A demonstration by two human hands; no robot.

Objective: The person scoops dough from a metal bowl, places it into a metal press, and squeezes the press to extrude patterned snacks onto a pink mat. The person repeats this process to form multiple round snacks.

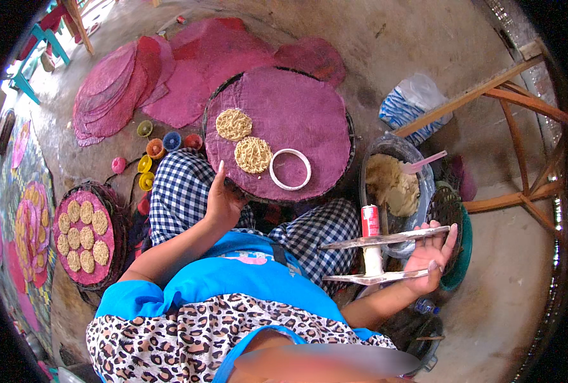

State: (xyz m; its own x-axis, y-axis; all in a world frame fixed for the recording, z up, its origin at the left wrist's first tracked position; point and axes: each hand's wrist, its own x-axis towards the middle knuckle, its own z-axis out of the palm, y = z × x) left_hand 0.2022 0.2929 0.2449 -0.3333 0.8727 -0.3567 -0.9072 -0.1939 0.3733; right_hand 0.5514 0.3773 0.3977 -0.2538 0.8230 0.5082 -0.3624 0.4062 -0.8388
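My left hand [223,207] grips the near left rim of a round tray covered with a purple sheet [296,102], its thumb on top. Two round cakes of pale raw noodle strands, a left one [234,124] and a nearer one [254,155], lie on the sheet. Just right of them rests a white ring [290,169], with only purple sheet inside it. My right hand [429,258] holds the right ends of a hand press [373,260], which has two flat bars and a cylinder with a red-and-white sleeve. The press is apart from the tray.
A dark basin [427,191] at right holds pale dough [395,185] and a pink-handled utensil [424,162]. Several noodle cakes cover another round tray [79,279] at left. Pink round sheets [108,96] lie beyond, near small coloured cups [155,149]. A wooden frame [469,96] stands far right.
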